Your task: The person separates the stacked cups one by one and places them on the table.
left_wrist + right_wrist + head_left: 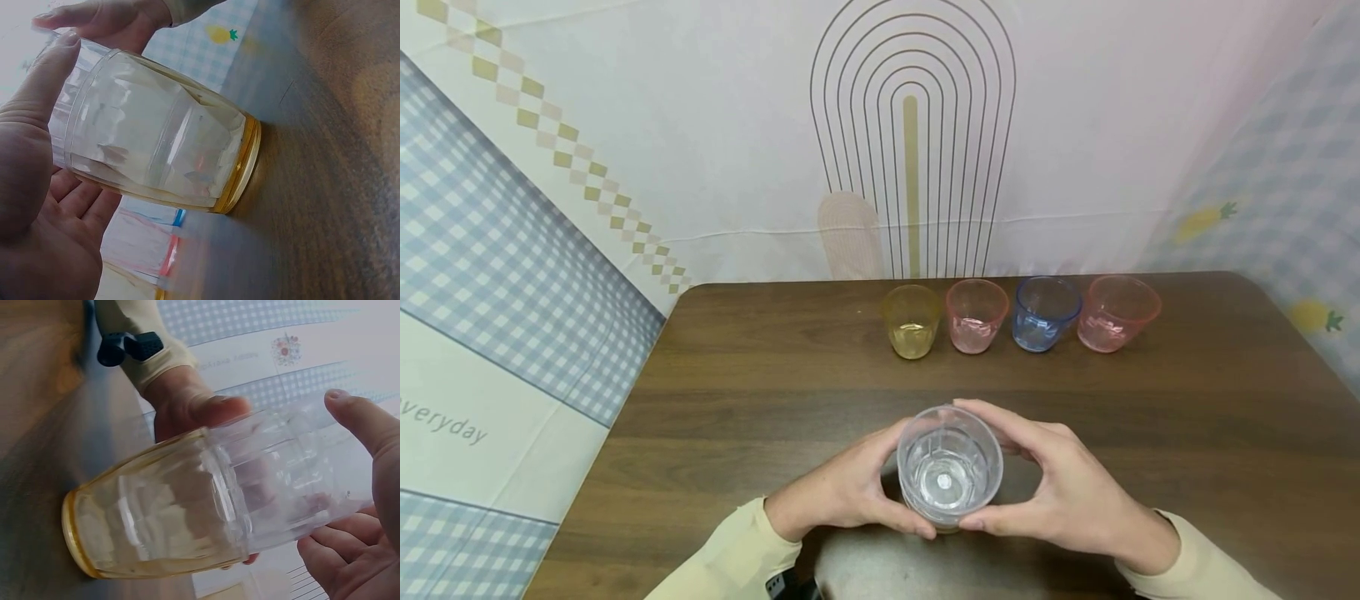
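A clear plastic cup (pixel 951 467) stands stacked in a yellow-tinted cup (pixel 156 512), its upper part rising above the yellow rim. The yellow cup's amber base (pixel 240 165) is at the wooden table surface. My left hand (pixel 857 483) holds the stack from the left, thumb in front and fingers behind, around where the two cups meet. From the right, my right hand (pixel 1067 483) grips the upper part of the clear cup, with thumb and fingers spread around it. The two thumbs come close together at the near side; some fingers are hidden behind the cups.
Along the table's back edge stand a yellow cup (pixel 912 325), a pink cup (pixel 976 321), a blue cup (pixel 1043 321) and another pink cup (pixel 1116 317). Behind the brown table (pixel 760 358) hangs a patterned cloth (pixel 737 150).
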Demonstrator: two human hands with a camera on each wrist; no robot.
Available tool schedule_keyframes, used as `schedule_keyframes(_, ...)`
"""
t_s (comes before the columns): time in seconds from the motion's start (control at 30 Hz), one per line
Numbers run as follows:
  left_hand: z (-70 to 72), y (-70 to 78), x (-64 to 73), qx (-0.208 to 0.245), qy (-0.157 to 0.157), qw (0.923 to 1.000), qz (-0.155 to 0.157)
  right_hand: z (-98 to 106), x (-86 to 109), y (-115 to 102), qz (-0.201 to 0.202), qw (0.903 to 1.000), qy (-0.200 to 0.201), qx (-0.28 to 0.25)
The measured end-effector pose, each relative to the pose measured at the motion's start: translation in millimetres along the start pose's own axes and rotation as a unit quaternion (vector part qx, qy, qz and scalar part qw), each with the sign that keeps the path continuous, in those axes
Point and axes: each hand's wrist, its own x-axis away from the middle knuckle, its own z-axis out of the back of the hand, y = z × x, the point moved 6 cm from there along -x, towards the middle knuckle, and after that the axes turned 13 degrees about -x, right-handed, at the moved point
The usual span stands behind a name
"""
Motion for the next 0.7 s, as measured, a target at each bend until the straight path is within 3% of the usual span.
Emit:
schedule_keyframes(0.37, -2.1, -4.7, -0.5, 0.011, -0.005, 0.9998, 0.018, 9.3, -9.2, -18.9, 0.021, 0.9997, 0.007, -0.014)
schedule_keyframes(0.6, -2.7, -6.5, 0.8, 0.001, -0.003, 0.9995, 0.030, 15.2, -16.3, -31.1, 0.087, 0.9955, 0.011, -0.038)
schedule_keyframes(0.7, -2.9, -6.8, 1.3, 0.002, -0.006, 0.9992, 0.040, 18.2, -16.7, -33.6, 0.089, 0.9951, 0.014, -0.040)
